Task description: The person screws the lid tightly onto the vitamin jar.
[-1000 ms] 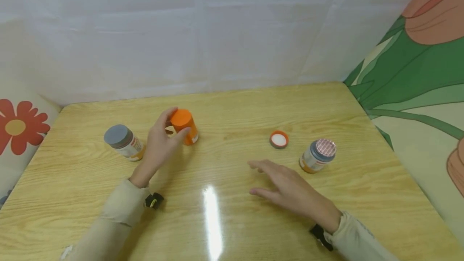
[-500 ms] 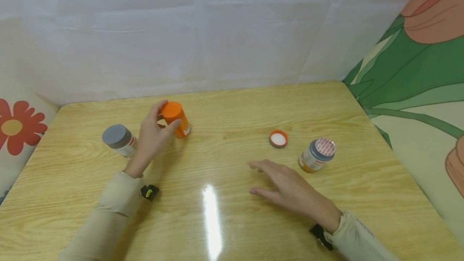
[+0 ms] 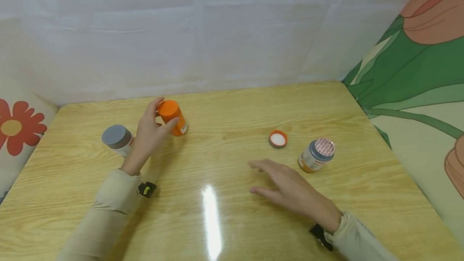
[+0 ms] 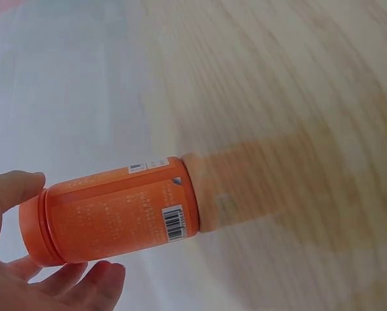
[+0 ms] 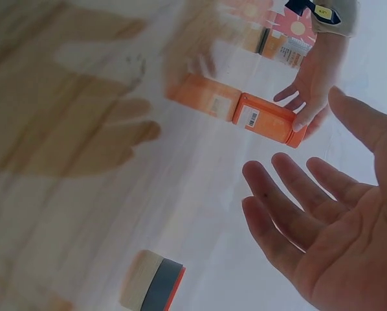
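My left hand (image 3: 150, 132) grips an orange bottle (image 3: 178, 125) near its lid, thumb on one side and fingers on the other. The bottle stands upright at the table's back left; its base meets its own reflection in the left wrist view, where a label with a barcode (image 4: 175, 223) shows. My right hand (image 3: 290, 188) is held over the table at right, fingers spread, with nothing in it. Beyond its fingertips a grey and orange screw lid (image 3: 278, 139) lies with its white inside up. Beside that hand stands an uncapped jar (image 3: 312, 160) with a shiny checked seal.
A second jar with a grey cap (image 3: 117, 136) stands left of my left wrist, partly covered by it. The wood-grain table (image 3: 224, 148) is glossy and ends at a white sheet (image 3: 203, 43) behind. Floral cloth (image 3: 417, 92) hangs at the right side.
My left hand has shifted left and toward the back with the orange bottle, covering more of the grey-capped jar. The right hand has stayed in place.
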Available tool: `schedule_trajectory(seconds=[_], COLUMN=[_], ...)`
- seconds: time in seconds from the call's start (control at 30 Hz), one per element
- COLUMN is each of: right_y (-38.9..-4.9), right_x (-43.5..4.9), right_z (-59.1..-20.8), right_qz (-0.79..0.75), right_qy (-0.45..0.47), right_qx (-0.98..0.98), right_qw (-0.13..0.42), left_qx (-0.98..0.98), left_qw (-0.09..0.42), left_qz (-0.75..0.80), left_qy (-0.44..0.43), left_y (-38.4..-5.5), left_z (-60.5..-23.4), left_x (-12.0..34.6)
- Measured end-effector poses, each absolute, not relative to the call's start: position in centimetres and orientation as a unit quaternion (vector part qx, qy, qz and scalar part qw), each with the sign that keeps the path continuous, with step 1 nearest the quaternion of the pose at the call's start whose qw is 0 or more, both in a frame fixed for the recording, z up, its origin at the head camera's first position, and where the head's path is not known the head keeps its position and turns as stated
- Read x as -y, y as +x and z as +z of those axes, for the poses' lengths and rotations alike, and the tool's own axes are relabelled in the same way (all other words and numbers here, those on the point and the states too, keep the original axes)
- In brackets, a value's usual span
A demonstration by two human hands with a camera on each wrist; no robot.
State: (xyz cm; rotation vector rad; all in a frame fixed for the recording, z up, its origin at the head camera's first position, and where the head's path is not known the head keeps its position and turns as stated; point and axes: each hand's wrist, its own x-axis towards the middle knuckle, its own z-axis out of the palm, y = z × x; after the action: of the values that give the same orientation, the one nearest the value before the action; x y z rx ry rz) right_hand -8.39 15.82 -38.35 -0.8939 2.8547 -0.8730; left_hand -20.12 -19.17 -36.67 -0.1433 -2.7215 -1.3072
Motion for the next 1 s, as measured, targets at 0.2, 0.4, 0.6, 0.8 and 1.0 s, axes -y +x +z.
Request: schedule_trajectory(seconds=[0.2,0.4,0.6,0.8,1.0], right_y=[-8.2,-8.1,-8.0,-7.6,-7.4], right_x=[-15.9,-16.1,-16.4,-17.2,-18.1], right_z=[-38.3,-38.4,-38.4,-38.5,-38.4], right_qz=[-0.28,-0.283,-0.274,-0.269,-0.275], right_qy=[-0.283,-0.28,-0.277,-0.27,-0.257], right_qx=[-0.917,-0.917,-0.921,-0.924,-0.925], right_qw=[0.01,0.005,-0.007,-0.04,-0.058], left_qx=[0.896,0.893,0.878,0.863,0.868], left_qw=[0.101,0.189,0.261,0.281,0.258], left_qz=[-0.428,-0.402,-0.392,-0.387,-0.361], left_qy=[-0.053,-0.072,-0.092,-0.164,-0.223], left_y=[-19.8,-19.2,-18.5,-17.9,-17.7], left_z=[-36.3,-36.4,-36.2,-36.0,-36.8], left_x=[18.8,18.2,16.9,15.4,14.0])
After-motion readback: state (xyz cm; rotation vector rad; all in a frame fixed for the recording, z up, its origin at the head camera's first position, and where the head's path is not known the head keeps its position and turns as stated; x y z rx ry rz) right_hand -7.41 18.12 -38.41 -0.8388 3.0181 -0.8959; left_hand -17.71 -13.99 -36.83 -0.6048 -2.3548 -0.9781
